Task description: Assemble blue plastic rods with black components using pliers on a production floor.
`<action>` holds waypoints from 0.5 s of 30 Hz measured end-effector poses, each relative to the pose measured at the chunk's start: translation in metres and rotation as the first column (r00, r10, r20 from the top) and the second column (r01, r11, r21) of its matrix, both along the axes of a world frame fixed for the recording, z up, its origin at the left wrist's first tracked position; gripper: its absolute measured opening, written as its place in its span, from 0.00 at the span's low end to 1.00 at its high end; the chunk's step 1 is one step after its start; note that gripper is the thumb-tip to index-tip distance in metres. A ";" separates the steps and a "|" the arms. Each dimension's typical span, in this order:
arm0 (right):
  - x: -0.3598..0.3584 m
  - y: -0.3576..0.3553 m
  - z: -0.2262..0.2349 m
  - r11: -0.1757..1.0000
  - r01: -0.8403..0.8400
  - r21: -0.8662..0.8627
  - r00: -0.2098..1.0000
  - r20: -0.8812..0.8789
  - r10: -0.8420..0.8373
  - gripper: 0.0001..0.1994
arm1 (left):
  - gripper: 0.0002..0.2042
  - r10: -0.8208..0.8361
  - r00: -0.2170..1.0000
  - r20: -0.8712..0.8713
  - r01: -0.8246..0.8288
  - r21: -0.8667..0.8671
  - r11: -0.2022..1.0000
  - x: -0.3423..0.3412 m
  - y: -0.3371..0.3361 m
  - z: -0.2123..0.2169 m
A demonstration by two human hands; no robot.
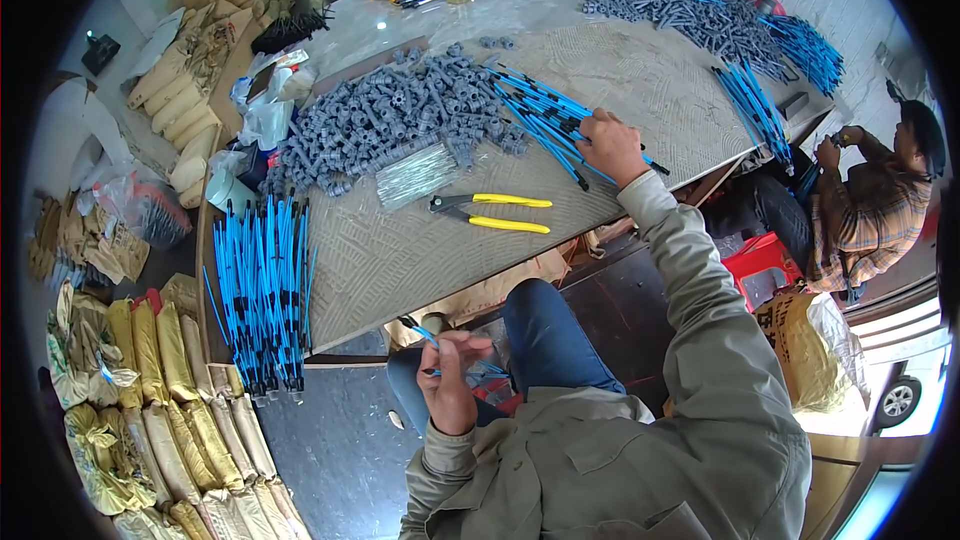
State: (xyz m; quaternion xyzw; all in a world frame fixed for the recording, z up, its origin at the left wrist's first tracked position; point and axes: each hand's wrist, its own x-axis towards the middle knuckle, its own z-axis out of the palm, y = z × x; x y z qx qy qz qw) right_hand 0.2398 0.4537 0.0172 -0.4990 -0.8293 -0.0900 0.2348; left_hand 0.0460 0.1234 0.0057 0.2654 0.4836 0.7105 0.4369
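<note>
The left hand [455,380] is raised over the lap, just below the table [350,285] edge, fingers curled and thumb upright. It holds a thin blue rod [424,333] whose dark tip points up and to the left. The right forearm extends forward over the table. The right hand [612,145] is palm down, fingers bent onto loose rods [540,112]; whether it grips one cannot be told.

The rod stack [262,285] at the table's left edge is bright blue with black ends, laid roughly parallel. The loose rods, similarly coloured, lie fanned diagonally beside grey plastic fittings [395,115].
</note>
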 end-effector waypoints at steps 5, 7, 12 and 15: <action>0.014 -0.018 0.022 0.986 -0.065 -0.153 0.890 -0.456 -0.012 0.09 | 0.13 -0.034 0.995 -0.097 0.035 0.000 0.999 0.006 -0.002 -0.004; 0.016 -0.041 0.035 0.971 -0.103 -0.216 0.820 -0.571 -0.040 0.09 | 0.15 -0.088 0.988 -0.125 0.089 -0.001 0.996 0.007 0.000 -0.005; 0.029 -0.134 0.039 0.996 -0.073 0.057 0.527 -0.846 0.087 0.06 | 0.19 -0.096 0.984 -0.150 0.088 -0.054 0.995 0.009 0.028 0.002; 0.024 -0.173 0.022 0.975 -0.177 0.136 0.279 -0.943 0.182 0.06 | 0.21 -0.048 0.995 -0.090 0.050 0.020 0.999 0.013 0.053 0.008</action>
